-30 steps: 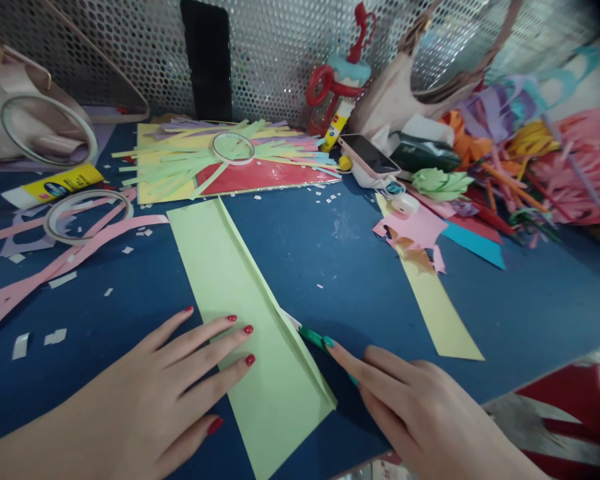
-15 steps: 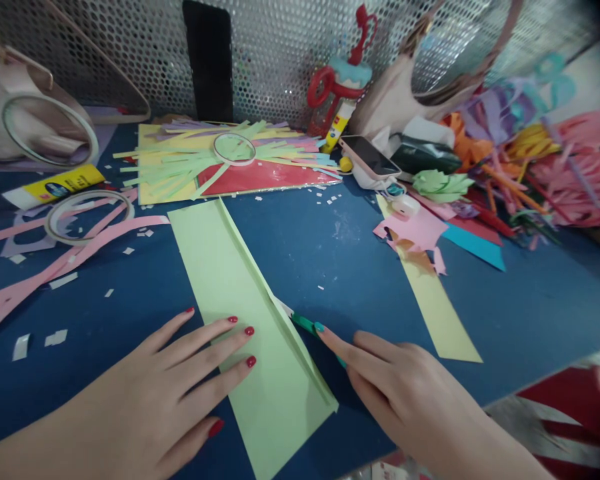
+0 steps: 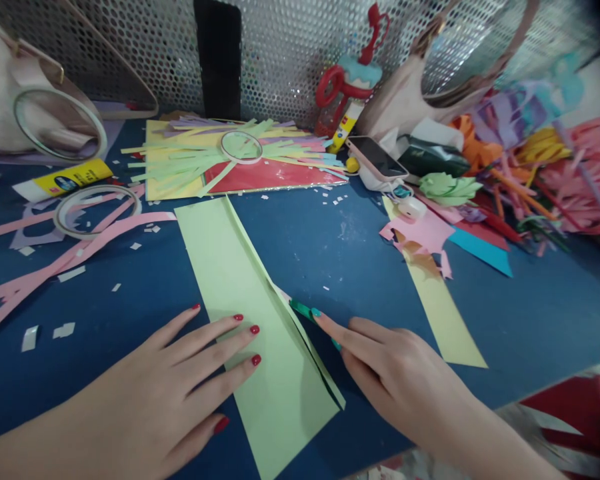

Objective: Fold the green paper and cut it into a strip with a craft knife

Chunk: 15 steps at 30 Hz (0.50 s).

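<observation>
Long light-green folded paper strip [image 3: 260, 320] laid near bench [image 3: 505, 313] front edge, pinned flat by left hand [image 3: 180, 393], fingers spread. Right hand [image 3: 395, 380], index extended, pressed on fold w/ green tool [image 3: 303, 310] at fingertip.

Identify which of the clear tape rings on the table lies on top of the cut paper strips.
The small tape ring at the back; the larger ring lies on pink offcuts.

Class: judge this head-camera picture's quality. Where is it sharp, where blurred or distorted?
Head view: the green paper strip and both hands are fairly sharp; the paper scraps at right smear into blur; the top right corner darkens; edges bow with wide-angle distortion; lighting is soft, with faint shadows.
</observation>
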Each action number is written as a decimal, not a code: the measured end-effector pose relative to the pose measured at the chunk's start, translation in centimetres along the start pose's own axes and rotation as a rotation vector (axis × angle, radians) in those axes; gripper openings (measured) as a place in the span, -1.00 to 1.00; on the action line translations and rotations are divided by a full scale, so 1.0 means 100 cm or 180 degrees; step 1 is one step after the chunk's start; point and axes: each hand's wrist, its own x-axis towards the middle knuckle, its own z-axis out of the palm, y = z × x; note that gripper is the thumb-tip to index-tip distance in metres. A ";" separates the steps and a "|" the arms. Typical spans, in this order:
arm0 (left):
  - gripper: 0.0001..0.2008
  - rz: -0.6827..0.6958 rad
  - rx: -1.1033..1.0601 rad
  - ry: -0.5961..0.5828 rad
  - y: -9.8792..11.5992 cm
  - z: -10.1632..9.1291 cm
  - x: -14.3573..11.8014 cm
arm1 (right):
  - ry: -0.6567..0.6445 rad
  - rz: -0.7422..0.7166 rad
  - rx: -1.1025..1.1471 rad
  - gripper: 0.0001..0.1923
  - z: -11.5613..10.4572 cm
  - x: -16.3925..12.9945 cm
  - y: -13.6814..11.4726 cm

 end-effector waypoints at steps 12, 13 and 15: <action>-0.59 -0.0223 -0.0328 0.0475 0.004 0.003 0.004 | 0.0002 0.0044 0.0099 -0.57 -0.001 0.019 0.007; -0.59 -0.0227 -0.0317 0.0462 0.004 0.003 0.004 | -0.0017 0.0049 0.0097 -0.57 -0.001 0.021 0.008; -0.58 -0.0231 -0.0283 0.0430 0.004 0.004 0.003 | -0.0065 0.0064 0.0110 -0.57 -0.002 0.024 0.008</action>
